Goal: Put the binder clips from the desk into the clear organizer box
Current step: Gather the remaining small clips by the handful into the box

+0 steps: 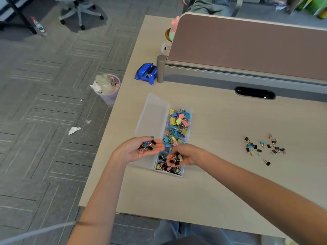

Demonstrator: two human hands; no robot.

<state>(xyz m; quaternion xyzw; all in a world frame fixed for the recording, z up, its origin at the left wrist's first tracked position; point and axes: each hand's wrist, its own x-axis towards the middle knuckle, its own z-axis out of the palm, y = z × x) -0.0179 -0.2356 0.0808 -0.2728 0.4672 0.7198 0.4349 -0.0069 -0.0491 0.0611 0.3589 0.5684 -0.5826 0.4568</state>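
Lengthwise near-to-far, clear organizer box (153,119)

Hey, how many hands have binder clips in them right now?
2. The left hand carries clips on its palm above the open lid; the right hand pinches a bunch over the box.

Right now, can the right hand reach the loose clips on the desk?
Probably yes: only bare desk lies between the right hand and the loose clips, though it already holds other clips.

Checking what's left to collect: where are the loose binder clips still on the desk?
In the head view, the loose binder clips lie scattered on the desk, to the right of the clear organizer box.
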